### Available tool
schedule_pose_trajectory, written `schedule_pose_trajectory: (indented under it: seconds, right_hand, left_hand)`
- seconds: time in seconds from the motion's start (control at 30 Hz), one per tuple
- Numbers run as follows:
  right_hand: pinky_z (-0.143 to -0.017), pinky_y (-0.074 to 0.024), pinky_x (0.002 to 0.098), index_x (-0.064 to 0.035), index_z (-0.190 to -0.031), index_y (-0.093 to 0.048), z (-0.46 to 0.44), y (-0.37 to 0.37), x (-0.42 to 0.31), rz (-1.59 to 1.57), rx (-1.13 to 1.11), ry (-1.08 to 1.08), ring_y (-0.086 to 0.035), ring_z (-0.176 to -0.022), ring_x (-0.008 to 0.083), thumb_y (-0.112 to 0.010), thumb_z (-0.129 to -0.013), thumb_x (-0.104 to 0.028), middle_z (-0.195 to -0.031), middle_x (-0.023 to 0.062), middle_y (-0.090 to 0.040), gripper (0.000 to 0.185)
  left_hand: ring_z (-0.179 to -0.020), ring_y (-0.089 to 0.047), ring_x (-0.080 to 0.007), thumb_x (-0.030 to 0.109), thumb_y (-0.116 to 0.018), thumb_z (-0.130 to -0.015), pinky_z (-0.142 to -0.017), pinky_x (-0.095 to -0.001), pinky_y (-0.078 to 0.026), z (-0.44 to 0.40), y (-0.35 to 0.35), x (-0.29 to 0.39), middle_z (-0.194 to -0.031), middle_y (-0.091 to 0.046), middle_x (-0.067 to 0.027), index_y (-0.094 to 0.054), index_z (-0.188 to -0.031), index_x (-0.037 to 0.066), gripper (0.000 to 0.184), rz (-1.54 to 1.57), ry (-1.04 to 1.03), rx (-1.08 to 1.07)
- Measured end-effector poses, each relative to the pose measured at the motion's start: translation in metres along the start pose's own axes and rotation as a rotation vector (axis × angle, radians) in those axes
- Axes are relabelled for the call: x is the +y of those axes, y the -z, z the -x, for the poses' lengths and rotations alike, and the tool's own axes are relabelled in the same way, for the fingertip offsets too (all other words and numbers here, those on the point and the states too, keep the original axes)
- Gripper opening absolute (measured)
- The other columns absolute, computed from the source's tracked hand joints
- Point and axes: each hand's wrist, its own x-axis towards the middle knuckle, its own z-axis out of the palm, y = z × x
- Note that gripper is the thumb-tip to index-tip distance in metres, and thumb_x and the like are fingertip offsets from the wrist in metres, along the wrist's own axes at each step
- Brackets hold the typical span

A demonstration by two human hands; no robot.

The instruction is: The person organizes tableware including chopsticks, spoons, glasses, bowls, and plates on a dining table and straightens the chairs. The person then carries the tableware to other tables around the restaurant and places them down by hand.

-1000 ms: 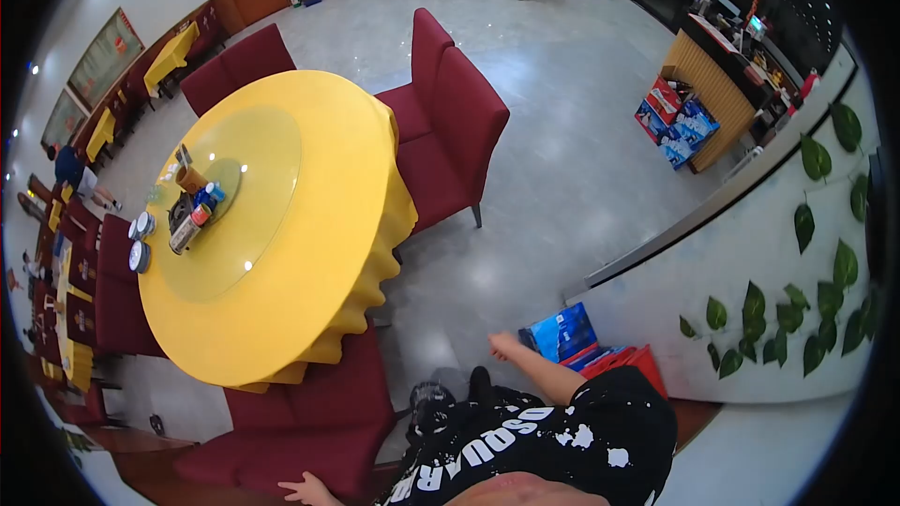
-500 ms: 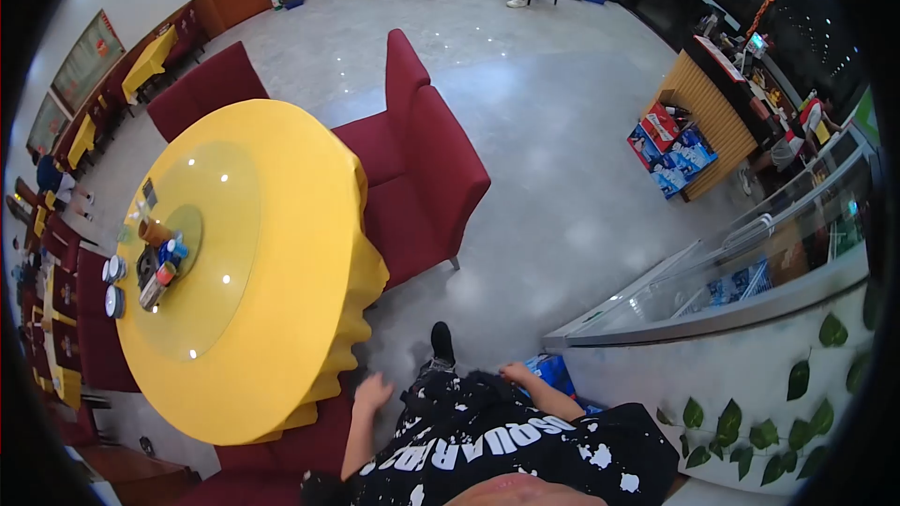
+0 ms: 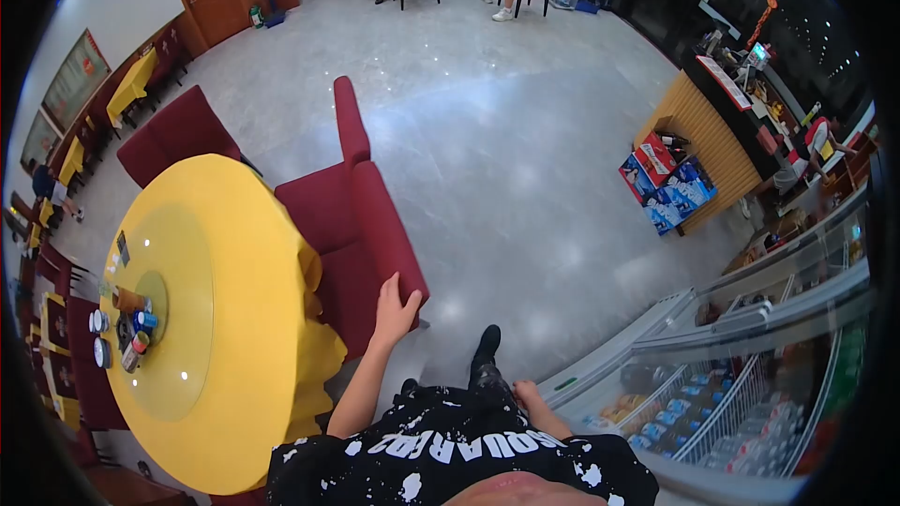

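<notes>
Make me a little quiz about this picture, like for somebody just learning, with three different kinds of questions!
1. Pick one. The left hand is nearest to:
A) a door
B) a dark red chair
C) a blue box

2. True or false? The glass case with bottles in it is on the right side of the picture.

3. Fill in the colour: the round table's cloth is ____.

Key:
1. B
2. True
3. Yellow
</notes>
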Motion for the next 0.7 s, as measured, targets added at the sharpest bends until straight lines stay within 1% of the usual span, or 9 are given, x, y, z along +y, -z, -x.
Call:
schedule_pose_trajectory:
  seconds: [0.1,0.17,0.2,0.3,0.43,0.57,0.63,0.67,0.7]
  right_hand:
    - [-0.061,-0.0563,0.0418,-0.002,-0.099,-0.066,-0.089,0.024,0.033,0.457,0.132,0.319,-0.07,-0.076,0.0265,-0.056,-0.088,-0.029,-0.084,0.0145,-0.071,0.031]
    - [-0.06,-0.0562,0.041,-0.0028,-0.098,-0.067,-0.071,0.076,-0.031,-0.118,-0.083,-0.137,-0.069,-0.073,0.0257,-0.055,-0.089,-0.03,-0.085,0.0136,-0.071,0.031]
    - [-0.06,-0.0561,0.0407,-0.0032,-0.097,-0.067,-0.059,0.103,-0.064,-0.35,-0.093,-0.385,-0.069,-0.072,0.0254,-0.054,-0.089,-0.031,-0.086,0.0132,-0.071,0.032]
    - [-0.062,-0.0545,0.0423,-0.0039,-0.105,-0.065,-0.1,0.153,-0.125,-0.138,-0.127,-0.349,-0.068,-0.074,0.0266,-0.051,-0.096,-0.034,-0.093,0.0143,-0.071,0.034]
    - [-0.058,-0.054,0.0389,-0.0017,-0.103,-0.063,-0.173,0.188,-0.227,-0.183,-0.138,-0.311,-0.068,-0.071,0.0256,-0.052,-0.096,-0.034,-0.091,0.0143,-0.071,0.035]
    - [-0.054,-0.0522,0.0346,-0.0017,-0.092,-0.064,-0.207,0.184,-0.364,-0.069,-0.169,-0.112,-0.067,-0.066,0.0232,-0.054,-0.091,-0.031,-0.086,0.014,-0.071,0.031]
    - [-0.064,-0.0561,0.0413,0.0008,-0.095,-0.067,-0.283,0.152,-0.403,0.319,-0.227,0.198,-0.07,-0.074,0.0304,-0.057,-0.085,-0.031,-0.091,0.0187,-0.072,0.035]
    - [-0.073,-0.0559,0.0439,0.0015,-0.099,-0.068,-0.283,0.143,-0.44,0.447,-0.191,0.364,-0.07,-0.083,0.0348,-0.059,-0.083,-0.032,-0.096,0.0216,-0.071,0.039]
    - [-0.077,-0.0539,0.0446,0.001,-0.103,-0.066,-0.276,0.136,-0.493,0.49,-0.209,0.455,-0.067,-0.088,0.0354,-0.06,-0.082,-0.031,-0.101,0.0216,-0.069,0.039]
  left_hand:
    - [-0.135,-0.042,-0.0449,0.035,-0.065,-0.088,-0.113,-0.0437,-0.036,-0.014,-0.028,0.017,-0.146,-0.04,-0.0346,-0.027,-0.149,-0.009,0.084,-0.04,0.119,0.064]
    - [-0.133,-0.044,-0.0464,0.035,-0.068,-0.085,-0.111,-0.0445,-0.038,-0.025,-0.043,0.025,-0.144,-0.041,-0.0348,-0.021,-0.151,-0.008,0.092,-0.071,0.248,0.1]
    - [-0.131,-0.046,-0.0469,0.036,-0.068,-0.084,-0.11,-0.0451,-0.039,-0.037,-0.049,0.03,-0.143,-0.042,-0.0346,-0.019,-0.152,-0.007,0.094,-0.093,0.321,0.114]
    - [-0.124,-0.052,-0.0479,0.035,-0.07,-0.081,-0.105,-0.047,-0.044,-0.067,-0.055,0.048,-0.141,-0.045,-0.0339,-0.015,-0.154,-0.005,0.1,-0.164,0.521,0.133]
    - [-0.119,-0.056,-0.0479,0.035,-0.072,-0.079,-0.1,-0.0486,-0.047,-0.119,-0.059,0.043,-0.138,-0.047,-0.0336,-0.014,-0.155,-0.001,0.102,-0.212,0.6,0.209]
    - [-0.115,-0.058,-0.0475,0.038,-0.073,-0.079,-0.096,-0.0488,-0.05,-0.188,-0.051,0.045,-0.135,-0.05,-0.0328,-0.017,-0.154,-0.001,0.102,-0.243,0.654,0.301]
    - [-0.113,-0.059,-0.0477,0.039,-0.073,-0.079,-0.095,-0.0492,-0.05,-0.221,-0.052,0.019,-0.133,-0.052,-0.0323,-0.019,-0.154,-0.001,0.101,-0.3,0.661,0.363]
    - [-0.112,-0.06,-0.0478,0.038,-0.072,-0.078,-0.094,-0.05,-0.051,-0.239,-0.052,0.005,-0.131,-0.053,-0.0322,-0.02,-0.153,0.0,0.099,-0.326,0.685,0.378]
    - [-0.112,-0.06,-0.0475,0.038,-0.072,-0.078,-0.093,-0.0504,-0.051,-0.261,-0.044,0.004,-0.13,-0.054,-0.0315,-0.022,-0.152,0.0,0.097,-0.319,0.679,0.397]
